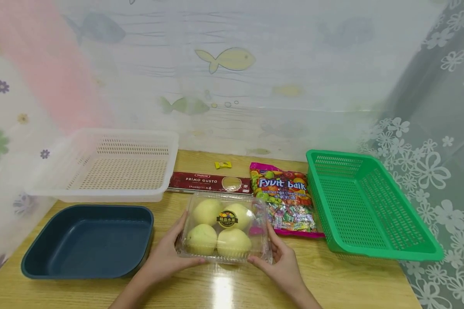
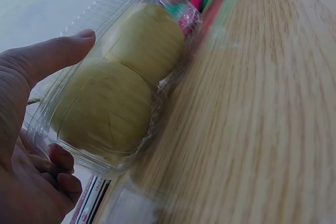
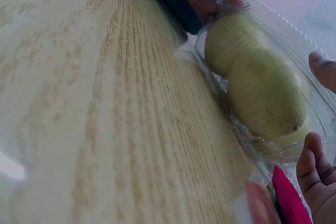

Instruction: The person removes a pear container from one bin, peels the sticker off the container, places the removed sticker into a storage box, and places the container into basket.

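Fruit (image 1: 202,240), 4 pale yellow-green pieces, sits in a clear plastic box (image 1: 225,227), gripped at its ends by the left hand (image 1: 169,256) and the right hand (image 1: 284,262). From here I see the box just in front of a spaghetti packet (image 1: 199,181) and near a candy bag (image 1: 285,201), between a blue basin (image 1: 96,244) and a green basket (image 1: 365,214).

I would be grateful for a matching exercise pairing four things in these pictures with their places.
1. clear fruit box
2. small yellow packet
3. green basket
4. dark blue basin

A. just in front of the white basket
B. beyond the spaghetti pack
C. held by the left hand and right hand
D. right of the candy bag

Pairs: 1-C, 2-B, 3-D, 4-A
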A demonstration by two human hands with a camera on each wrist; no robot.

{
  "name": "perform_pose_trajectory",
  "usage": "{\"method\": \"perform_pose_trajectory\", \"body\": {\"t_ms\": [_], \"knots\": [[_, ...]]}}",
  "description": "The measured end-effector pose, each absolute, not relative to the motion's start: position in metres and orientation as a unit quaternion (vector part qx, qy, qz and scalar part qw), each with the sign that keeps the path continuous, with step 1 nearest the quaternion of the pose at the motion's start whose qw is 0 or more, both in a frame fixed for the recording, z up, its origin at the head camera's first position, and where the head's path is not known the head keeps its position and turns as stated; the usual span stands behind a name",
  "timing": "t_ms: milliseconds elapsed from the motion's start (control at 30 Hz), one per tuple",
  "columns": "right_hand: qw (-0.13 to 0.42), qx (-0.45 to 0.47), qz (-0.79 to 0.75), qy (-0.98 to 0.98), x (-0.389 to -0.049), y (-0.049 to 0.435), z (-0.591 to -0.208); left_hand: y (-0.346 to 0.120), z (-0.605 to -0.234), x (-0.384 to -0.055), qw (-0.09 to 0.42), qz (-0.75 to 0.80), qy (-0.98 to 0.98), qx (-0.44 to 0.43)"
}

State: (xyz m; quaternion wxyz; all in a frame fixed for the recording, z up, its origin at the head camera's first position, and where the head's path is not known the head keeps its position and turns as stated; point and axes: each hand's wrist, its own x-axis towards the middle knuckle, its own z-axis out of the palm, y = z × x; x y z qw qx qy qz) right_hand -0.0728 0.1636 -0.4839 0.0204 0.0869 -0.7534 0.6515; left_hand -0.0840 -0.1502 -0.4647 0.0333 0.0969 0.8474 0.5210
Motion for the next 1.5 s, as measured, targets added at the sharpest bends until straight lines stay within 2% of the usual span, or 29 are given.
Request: {"method": "perform_pose_trajectory", "body": {"t_ms": [200,733,1267,1367,1500], "knots": [[0.024,0.087,0.645,-0.759,-0.071,0.162,-0.486,-0.150,-0.466,-0.083,0.043,0.510,0.854,0.092],[-0.004,0.085,0.647,-0.758,-0.076,0.161,-0.486,-0.148,-0.469,-0.079,0.015,0.451,0.890,0.068],[0.015,0.075,0.611,-0.788,-0.074,0.163,-0.483,-0.148,-0.467,-0.082,0.015,0.424,0.902,0.082],[0.023,0.082,0.589,-0.803,-0.075,0.167,-0.482,-0.147,-0.467,-0.081,0.001,0.401,0.913,0.079],[0.052,0.103,0.543,-0.832,-0.080,0.173,-0.480,-0.145,-0.466,-0.080,-0.054,0.361,0.927,0.083]]}}
